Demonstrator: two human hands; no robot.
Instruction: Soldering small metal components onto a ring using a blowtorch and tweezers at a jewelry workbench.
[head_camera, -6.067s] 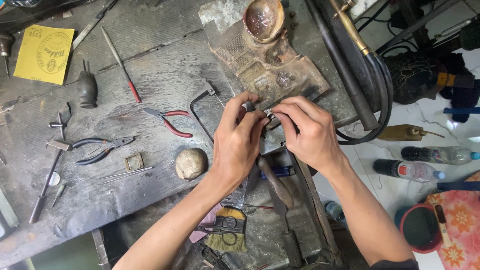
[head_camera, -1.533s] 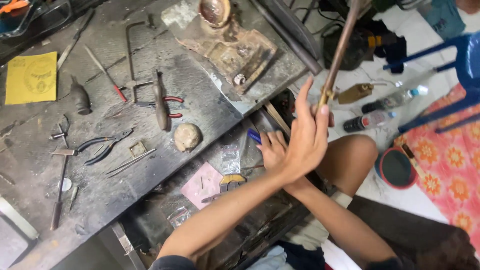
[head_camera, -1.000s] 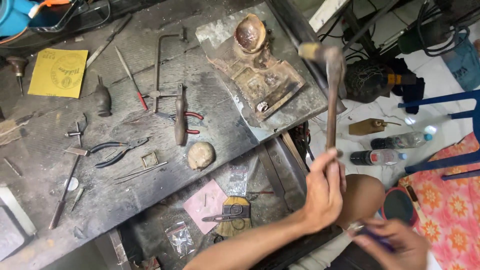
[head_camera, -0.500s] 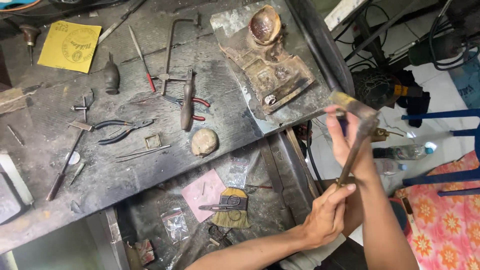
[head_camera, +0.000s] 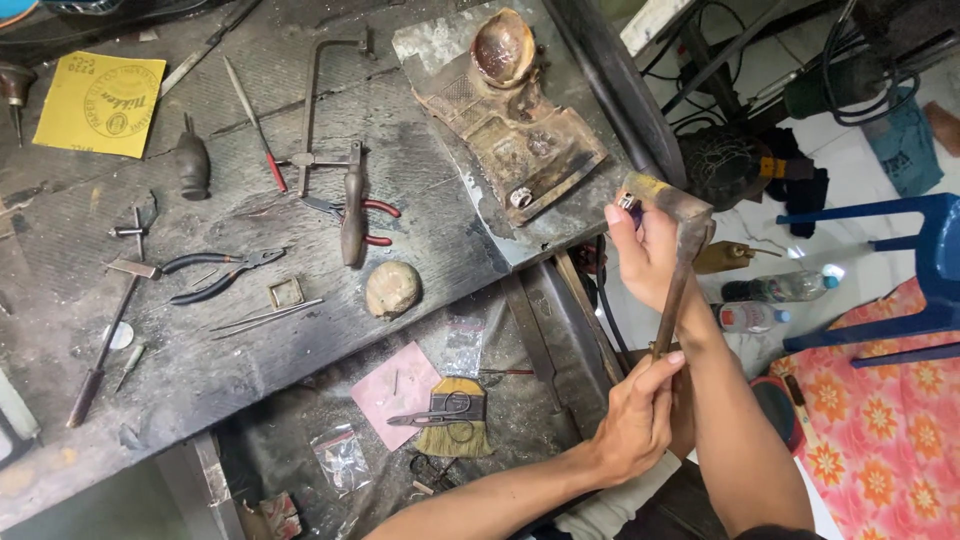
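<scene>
Head view is showing a small hammer (head_camera: 672, 262) held off the right edge of the dark workbench (head_camera: 300, 300), out over the gap between bench and floor. The left hand (head_camera: 635, 420) is closing fully around the lower end of its wooden handle, fingers wrapped and thumb lying across the top. The right hand (head_camera: 645, 250) is gripping higher up beside the metal head, fingers curled and pinching something small at the fingertips; what that is cannot be made out. The hammer is standing nearly upright, head uppermost and tilted slightly to the right.

Just left of the hammer head, a scorched metal block (head_camera: 510, 130) with a bowl-shaped hollow is sitting on the bench corner, apart from the hands. Further left, a wooden-handled tool (head_camera: 350, 205) is lying across red-handled pliers (head_camera: 375, 222), near a saw frame (head_camera: 312, 110). A rounded stone-like lump (head_camera: 392, 289) is resting near the bench edge, black pliers (head_camera: 220, 272) lying well to its left, and a yellow sandpaper sheet (head_camera: 98, 104) is sitting at the far left.

Below the bench, an open drawer (head_camera: 400, 420) is holding a pink paper (head_camera: 395, 392) and a brush (head_camera: 455, 428). To the right, plastic bottles (head_camera: 770, 300) are lying on the floor beside a blue chair (head_camera: 900, 270).
</scene>
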